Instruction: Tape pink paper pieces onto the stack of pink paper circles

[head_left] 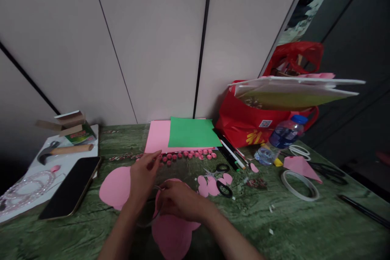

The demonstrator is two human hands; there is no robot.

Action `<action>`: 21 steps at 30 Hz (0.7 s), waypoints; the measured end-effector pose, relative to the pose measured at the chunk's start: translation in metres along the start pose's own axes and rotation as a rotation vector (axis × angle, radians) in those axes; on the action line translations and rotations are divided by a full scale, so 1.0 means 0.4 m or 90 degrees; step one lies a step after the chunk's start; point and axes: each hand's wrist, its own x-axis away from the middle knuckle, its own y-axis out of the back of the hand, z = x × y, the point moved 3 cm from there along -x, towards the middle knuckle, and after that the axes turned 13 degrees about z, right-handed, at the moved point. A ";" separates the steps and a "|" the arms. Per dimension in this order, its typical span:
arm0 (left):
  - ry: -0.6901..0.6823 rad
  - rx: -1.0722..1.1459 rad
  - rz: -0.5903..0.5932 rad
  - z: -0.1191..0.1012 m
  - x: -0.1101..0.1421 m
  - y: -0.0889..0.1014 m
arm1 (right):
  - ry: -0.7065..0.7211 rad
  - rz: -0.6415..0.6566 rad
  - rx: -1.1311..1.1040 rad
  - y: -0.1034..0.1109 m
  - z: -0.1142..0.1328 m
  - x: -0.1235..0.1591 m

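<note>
Left hand (143, 174) angles forward, fingers loosely curled and slightly parted; cannot tell if they hold anything. Right hand (182, 200) lies palm down, fingers bent inward; hold unclear. Pale ring (151, 222) sits between the hands; pink paper shape (172, 235) lies under the right one. Worktop (250, 227) is green, marbled; pale panelled wall (158, 48) stands behind, red bag (239, 120) at right.

Slim bare left forearm (120, 227), slim bare right forearm (228, 229), slender-fingered left grip (144, 174), bare right grip (183, 201)
</note>
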 end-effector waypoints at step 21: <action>0.129 0.113 -0.042 -0.025 0.003 0.012 | 0.039 -0.111 -0.064 0.103 0.060 0.079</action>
